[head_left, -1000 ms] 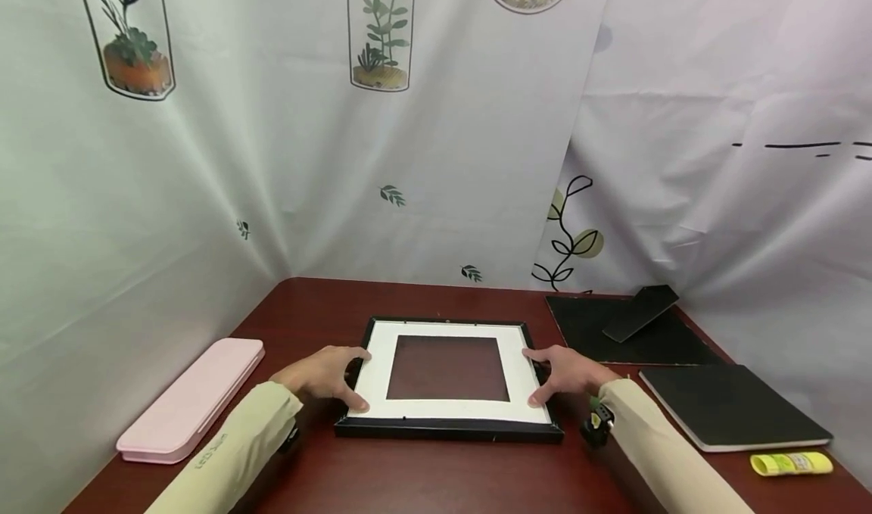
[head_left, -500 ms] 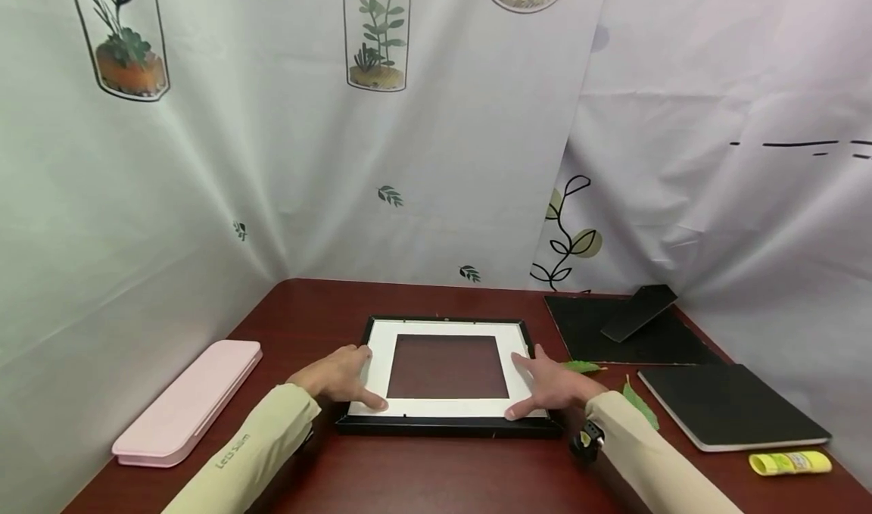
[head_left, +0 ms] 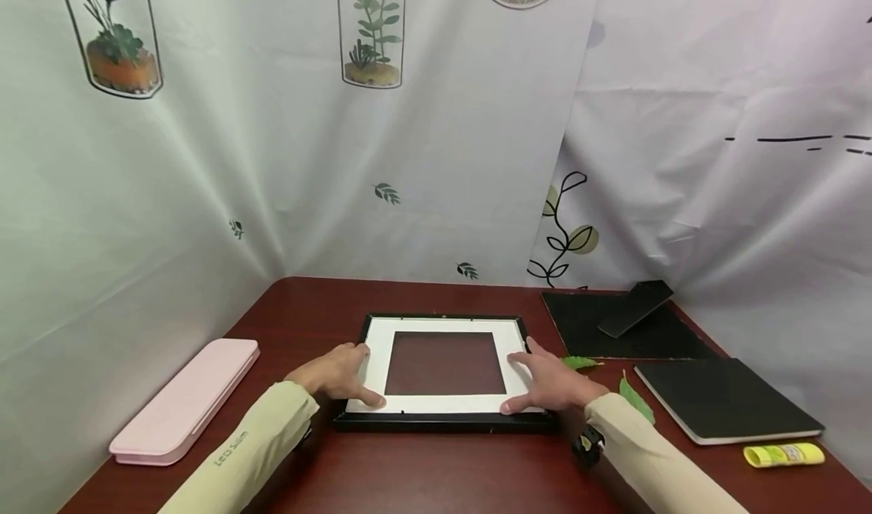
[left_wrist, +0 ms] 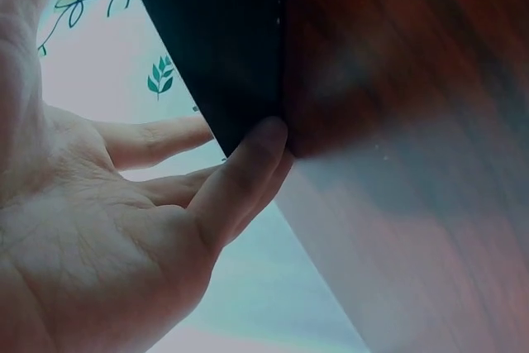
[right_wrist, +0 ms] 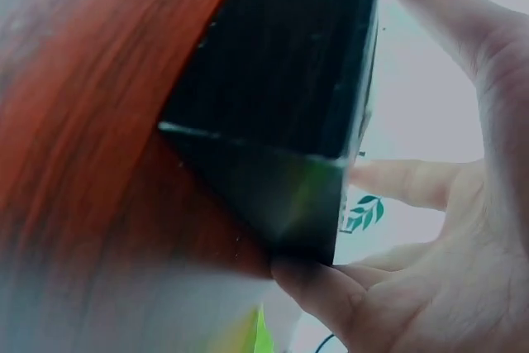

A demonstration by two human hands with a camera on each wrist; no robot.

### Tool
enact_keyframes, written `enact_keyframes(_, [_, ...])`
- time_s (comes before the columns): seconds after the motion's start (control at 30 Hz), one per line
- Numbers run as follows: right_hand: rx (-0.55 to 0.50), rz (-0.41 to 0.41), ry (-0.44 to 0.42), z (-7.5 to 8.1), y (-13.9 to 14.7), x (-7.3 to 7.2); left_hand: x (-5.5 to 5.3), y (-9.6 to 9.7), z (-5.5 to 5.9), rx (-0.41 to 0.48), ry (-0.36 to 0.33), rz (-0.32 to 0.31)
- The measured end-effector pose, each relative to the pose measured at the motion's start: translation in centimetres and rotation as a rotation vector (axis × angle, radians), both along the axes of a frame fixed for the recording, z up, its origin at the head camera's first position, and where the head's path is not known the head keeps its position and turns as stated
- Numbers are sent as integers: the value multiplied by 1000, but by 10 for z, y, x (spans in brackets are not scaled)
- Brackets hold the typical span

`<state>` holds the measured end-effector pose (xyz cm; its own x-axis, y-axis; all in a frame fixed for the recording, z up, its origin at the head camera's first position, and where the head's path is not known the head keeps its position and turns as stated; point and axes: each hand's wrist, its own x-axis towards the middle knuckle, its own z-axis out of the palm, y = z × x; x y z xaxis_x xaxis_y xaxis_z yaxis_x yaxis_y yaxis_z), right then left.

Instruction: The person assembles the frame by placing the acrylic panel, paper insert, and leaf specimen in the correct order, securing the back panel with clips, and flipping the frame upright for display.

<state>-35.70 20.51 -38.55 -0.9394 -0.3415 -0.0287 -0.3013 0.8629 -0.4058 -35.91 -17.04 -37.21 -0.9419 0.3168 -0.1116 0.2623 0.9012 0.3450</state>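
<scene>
A black picture frame (head_left: 446, 423) lies face down on the dark red table, with a white mat (head_left: 443, 404) set inside it around a rectangular opening. The left hand (head_left: 334, 372) rests on its left side, thumb spread on the mat. Seen from the left wrist, fingers touch the frame's outer side (left_wrist: 219, 31). My right hand (head_left: 545, 378) lies at the right side, thumb and index finger on the mat. In the right wrist view its lower fingers touch the frame's corner (right_wrist: 273, 64). Both hands look spread, not curled.
Left stands a pink case (head_left: 187, 400). Beyond the right hand lie two green leaves, one a pointed leaf (head_left: 635, 402). A black backing board with stand (head_left: 579, 325), a black notebook (head_left: 729, 400) and a yellow glue stick (head_left: 783, 454) are at right.
Both hands have shifted inward, onto the mat from the frame's edges. Green leaves, hidden a second ago, show beside my right arm. Over the last half second the hands hardly move.
</scene>
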Motion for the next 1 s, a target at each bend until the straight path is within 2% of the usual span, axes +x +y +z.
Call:
enact_keyframes(0.23, [-14, 9, 45, 5, -4, -5, -2, 0, 3, 2, 11, -8])
enact_keyframes(0.33, [0, 49, 77, 4, -2, -3, -2, 0, 2, 2, -2, -9])
enact_keyframes(0.5, [121, 160, 201, -1, 7, 5, -1, 2, 0, -12, -15, 11])
enact_keyframes(0.63, [190, 195, 289, -3, 13, 11, -1, 2, 0, -6, -2, 13])
enact_keyframes(0.73, [182, 225, 259, 1, 15, 12, 0, 1, 0, -5, -2, 19])
enact_keyframes(1.0, [91, 318, -11, 15, 13, 7, 1, 0, -2, -2, -9, 23])
